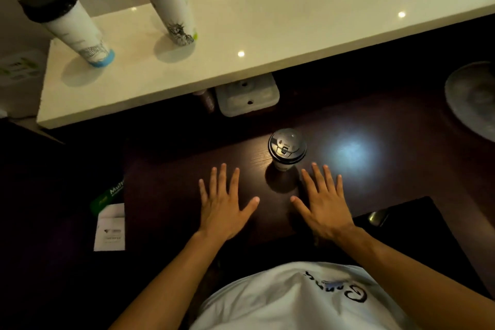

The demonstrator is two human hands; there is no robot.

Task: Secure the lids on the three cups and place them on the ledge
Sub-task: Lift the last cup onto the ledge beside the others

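1. White and glossy, the ledge (267, 43) already carries two tall paper cups near its left end: one with a blue base (71, 23) by the left edge, one with a green base (172, 5) just to its right, both capped with black lids
2. Your third cup (286, 149) is short, with a domed grey lid; it stands on the dark wood-grain desk (166, 169) below the ledge's front edge, so it looks like the one left to lift
3. Your left hand (223, 202) and right hand (322, 202) lie flat on the desk, fingers spread, holding nothing, either side of that cup; the right fingertips are just beside its base
4. Judging by its seat, the lid seems on; you should press the rim before lifting
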